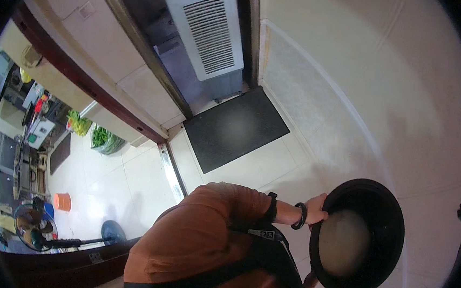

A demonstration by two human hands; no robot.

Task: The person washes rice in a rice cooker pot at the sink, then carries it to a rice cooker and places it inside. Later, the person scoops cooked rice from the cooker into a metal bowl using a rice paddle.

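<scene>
The left hand (317, 207) grips the rim of a large round black pan (357, 238) at its upper left edge, fingers curled over the lip; a dark bracelet (301, 216) circles the wrist. The right hand is hidden behind the pan's lower left edge, so whether it is clenched or released cannot be told. The pan sits at the lower right of the frame, held above the floor, with a smooth pale, cloudy pool inside it. An orange sleeve (207, 234) with black straps fills the lower middle.

The floor (416, 121) is glossy cream tile, bare and wide across the right half. A dark rectangular doormat (234, 128) lies at the upper middle, against a metal door track (171, 172). Above it stands a white box-shaped cooler (207, 28) with a slatted grille. At the left, green leafy bundles (103, 138), an orange bucket (62, 201) and a standing fan (32, 226).
</scene>
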